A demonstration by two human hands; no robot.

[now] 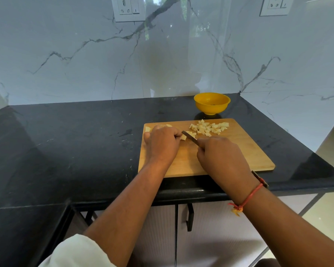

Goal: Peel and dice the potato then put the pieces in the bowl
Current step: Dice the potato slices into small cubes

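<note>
A wooden cutting board [239,151] lies on the black counter. My left hand [162,141] curls over pale potato strips [184,137] at the board's far left and holds them down. My right hand [220,157] grips a knife [189,136]; its handle is hidden in my fist and its blade sits against the strips just right of my left fingers. A pile of several diced potato pieces [209,128] lies at the board's far middle. The yellow bowl [212,103] stands behind the board near the wall and looks nearly empty.
The black counter [75,151] stretches left of the board and turns a corner at the near left. A marble wall with two sockets rises behind. The counter's front edge lies just under my wrists, with cabinet doors below.
</note>
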